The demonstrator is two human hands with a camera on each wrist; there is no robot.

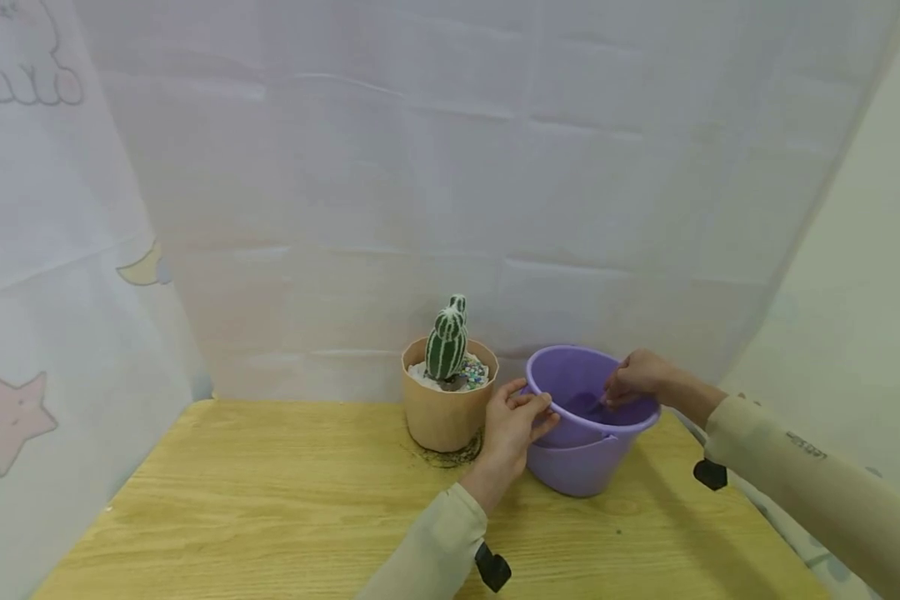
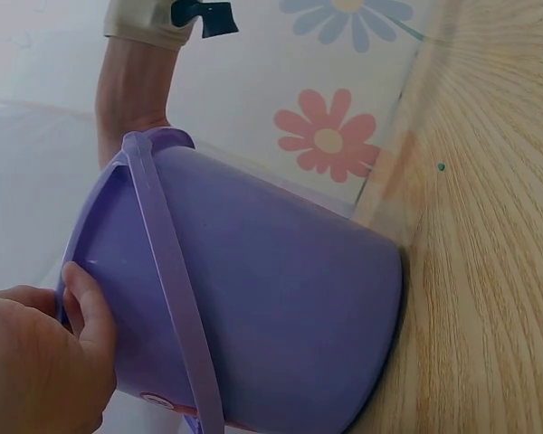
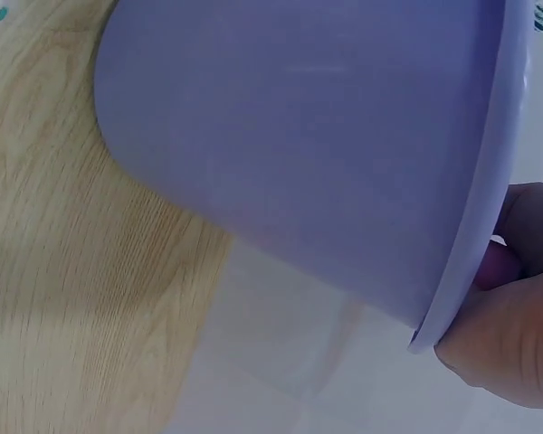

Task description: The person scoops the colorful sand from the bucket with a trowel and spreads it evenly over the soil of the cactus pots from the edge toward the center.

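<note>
The purple bucket (image 1: 581, 433) is stood on the worktop (image 1: 270, 500), just right of a potted cactus (image 1: 448, 392). Its near rim is pinched by the left hand (image 1: 516, 421); the right hand (image 1: 637, 377) is dipped inside, curled around something unclear.

Toward the far edge of my wooden table (image 1: 270, 508) stands a tan pot (image 1: 444, 417) holding a striped green cactus (image 1: 447, 343), with white and what look like coloured pebbles around its base. Some dark crumbs lie scattered at the pot's foot. Behind hangs a pale curtain (image 1: 450, 167) printed with stars.
</note>
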